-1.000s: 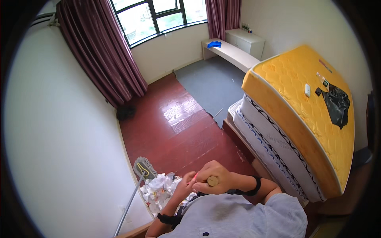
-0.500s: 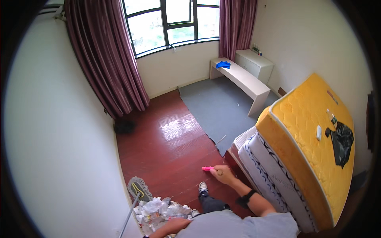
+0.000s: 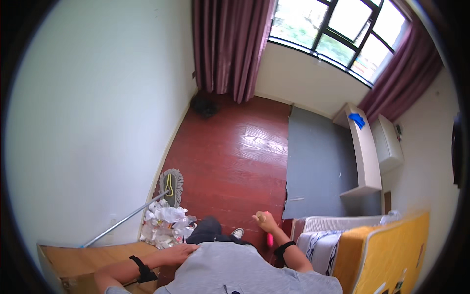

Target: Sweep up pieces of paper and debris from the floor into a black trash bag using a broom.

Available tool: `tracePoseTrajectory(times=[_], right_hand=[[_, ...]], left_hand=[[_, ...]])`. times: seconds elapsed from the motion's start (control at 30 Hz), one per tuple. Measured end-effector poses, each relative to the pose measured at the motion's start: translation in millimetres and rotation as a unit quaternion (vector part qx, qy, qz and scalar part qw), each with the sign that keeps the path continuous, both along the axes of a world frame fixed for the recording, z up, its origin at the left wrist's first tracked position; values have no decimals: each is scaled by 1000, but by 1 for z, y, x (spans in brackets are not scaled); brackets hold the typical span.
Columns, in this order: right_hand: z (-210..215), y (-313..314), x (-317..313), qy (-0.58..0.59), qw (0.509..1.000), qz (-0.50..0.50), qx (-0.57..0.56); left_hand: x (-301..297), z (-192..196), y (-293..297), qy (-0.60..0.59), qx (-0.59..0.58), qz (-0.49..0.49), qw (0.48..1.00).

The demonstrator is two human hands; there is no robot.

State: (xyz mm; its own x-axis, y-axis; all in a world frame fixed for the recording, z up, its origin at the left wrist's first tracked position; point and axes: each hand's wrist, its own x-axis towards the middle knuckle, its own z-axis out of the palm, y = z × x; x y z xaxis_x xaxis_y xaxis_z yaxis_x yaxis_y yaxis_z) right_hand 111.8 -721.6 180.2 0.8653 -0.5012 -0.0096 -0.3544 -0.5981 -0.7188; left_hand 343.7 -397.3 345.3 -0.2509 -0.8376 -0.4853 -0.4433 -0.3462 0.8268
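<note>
My right hand (image 3: 266,223) is closed round a handle with a round tan end (image 3: 261,216). A pink part (image 3: 270,239) shows below the hand, beside my wrist; the rest is hidden, so I cannot tell its kind. My left hand (image 3: 183,255) lies flat against the side of my grey shirt with nothing visible in it. Near it on the floor is a heap of crumpled plastic bags and paper (image 3: 169,218). A dust mop with a grey fringed head (image 3: 171,186) rests just beyond the heap, its metal pole slanting toward the left.
A cardboard box (image 3: 93,257) stands at lower left by the white wall. Mattresses, one yellow (image 3: 391,252), lean at lower right. Grey carpet (image 3: 318,166) borders the red wooden floor (image 3: 220,157). A pale bench (image 3: 366,157) bears a blue cloth (image 3: 358,120). A dark bundle (image 3: 204,105) lies under the curtain.
The view has swung left, bringing the cardboard box into sight. The pink part has gone from left of my right hand to below it. My legs have shifted in a step.
</note>
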Motion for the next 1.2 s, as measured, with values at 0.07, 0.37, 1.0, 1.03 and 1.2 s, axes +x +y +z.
tracePoseTrajectory(times=[0.07,0.37,1.0,1.03,1.2], right_hand=[[-10,-1,19,-3,997,6,76],[-57,-41,95,224,944,63,232],[-145,-168,221,461,848,-146,214],[-150,-181,242,440,863,-132,213],[-116,-269,392,240,887,-340,202]], left_hand=[[15,13,-22,25,56,62,996],[161,-36,-110,-27,-201,-109,973],[438,24,-288,-60,-219,-14,974],[452,22,-299,-65,-219,4,973],[491,15,-328,-76,-178,92,977]])
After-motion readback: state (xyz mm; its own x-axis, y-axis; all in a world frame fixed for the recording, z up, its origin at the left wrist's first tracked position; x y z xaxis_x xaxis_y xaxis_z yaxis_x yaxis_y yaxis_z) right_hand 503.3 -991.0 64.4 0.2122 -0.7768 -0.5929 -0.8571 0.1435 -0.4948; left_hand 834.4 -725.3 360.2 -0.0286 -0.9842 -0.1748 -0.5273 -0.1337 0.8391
